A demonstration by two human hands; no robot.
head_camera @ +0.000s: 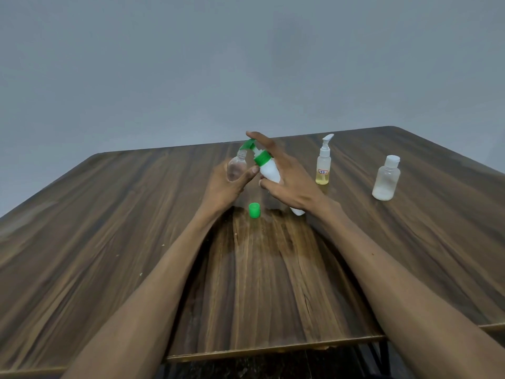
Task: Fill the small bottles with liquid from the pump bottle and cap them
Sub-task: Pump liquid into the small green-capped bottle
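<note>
Both forearms reaching in from the near edge toward the middle of the wooden table [109, 214]. Left hand [224, 184] cupped round a small clear bottle [236, 168], thumb and fingers curled on its body, bottle upright with neck uncapped. Right hand [287, 181] clasping a white pump bottle [269, 170] tilted toward eleven o'clock, thumb under its body, forefinger stretched out over the green pump head [247, 145], spout right at the clear bottle's mouth. Loose green cap [254, 210] on the table at six o'clock from the hands. At three o'clock, a small pump bottle of yellow liquid [323, 165] with a small label, writing too small to read. Further at three o'clock, a frosted bottle [386, 178] with white flip cap on.
</note>
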